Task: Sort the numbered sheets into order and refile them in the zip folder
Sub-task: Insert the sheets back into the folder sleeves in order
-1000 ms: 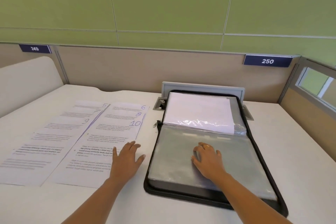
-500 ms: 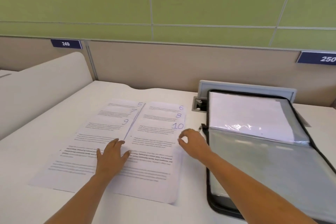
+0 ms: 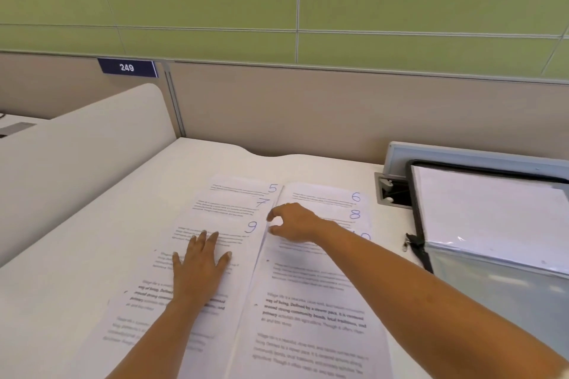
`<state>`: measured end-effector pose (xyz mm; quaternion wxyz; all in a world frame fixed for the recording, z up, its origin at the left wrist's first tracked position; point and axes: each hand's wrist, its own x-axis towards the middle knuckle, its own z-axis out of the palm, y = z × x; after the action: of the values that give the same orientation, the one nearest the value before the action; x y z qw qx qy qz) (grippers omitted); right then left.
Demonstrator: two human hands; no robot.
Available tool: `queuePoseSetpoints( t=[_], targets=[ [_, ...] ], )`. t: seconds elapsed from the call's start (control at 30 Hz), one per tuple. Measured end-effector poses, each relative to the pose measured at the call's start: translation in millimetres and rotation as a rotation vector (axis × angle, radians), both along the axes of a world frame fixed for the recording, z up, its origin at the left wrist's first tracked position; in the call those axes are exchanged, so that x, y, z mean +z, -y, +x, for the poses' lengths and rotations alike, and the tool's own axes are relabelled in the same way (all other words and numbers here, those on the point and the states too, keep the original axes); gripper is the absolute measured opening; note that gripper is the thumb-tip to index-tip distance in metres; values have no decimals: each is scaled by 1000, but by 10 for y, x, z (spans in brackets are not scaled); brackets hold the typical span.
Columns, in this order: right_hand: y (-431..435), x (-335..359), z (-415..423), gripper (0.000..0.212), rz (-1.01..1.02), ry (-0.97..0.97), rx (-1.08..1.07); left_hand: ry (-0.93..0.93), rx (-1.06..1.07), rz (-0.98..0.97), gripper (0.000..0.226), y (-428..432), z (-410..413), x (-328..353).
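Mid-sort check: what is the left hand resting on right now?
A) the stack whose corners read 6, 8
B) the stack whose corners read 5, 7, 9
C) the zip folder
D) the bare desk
B: the left hand lies flat with fingers spread on the left stack, below the handwritten 9. The zip folder sits apart at the right.

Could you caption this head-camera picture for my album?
Left hand presses the odd-numbered sheets; right hand reaches their edge near sheet 9; zip folder lies open.
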<state>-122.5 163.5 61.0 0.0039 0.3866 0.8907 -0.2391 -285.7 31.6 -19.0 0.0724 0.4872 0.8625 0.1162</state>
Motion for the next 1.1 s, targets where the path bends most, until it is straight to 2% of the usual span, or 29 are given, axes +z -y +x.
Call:
queuePoseSetpoints(
  t=[0.13,0.27,0.57,0.67,0.73,0.77,0.87,0.97,1.1],
  targets=[
    [-314,-117,-198,41,21,55,-46,-41,17,-16,58,-10,-28,-109],
    [-570,-215,-354,43,27,17,-173,-53,26,6,58,-8,-26,-149],
    [-737,-339,-640,50,-192,-60,-227,-65,30,-7,58,-9,-34,-148],
    [-769,-380,-743,44,-300,-266,-322,-71,31,-15,63,-12,-33,-153],
    [-778,-369,-803,32,-317,-446,-409,-70,34,-14,82,-5,-28,-156],
    [-797,-374,-822,27,-295,-521,-453,-64,36,-15,85,-1,-27,-158],
    [-841,-387,-845,17,-220,-649,-574,-50,34,-12,61,0,-30,-149],
    [-858,-395,-853,17,-159,-694,-634,-44,29,8,58,10,-24,-130],
    [-860,-388,-858,26,-152,-783,-712,-40,28,-1,57,15,-29,-138]
  ],
)
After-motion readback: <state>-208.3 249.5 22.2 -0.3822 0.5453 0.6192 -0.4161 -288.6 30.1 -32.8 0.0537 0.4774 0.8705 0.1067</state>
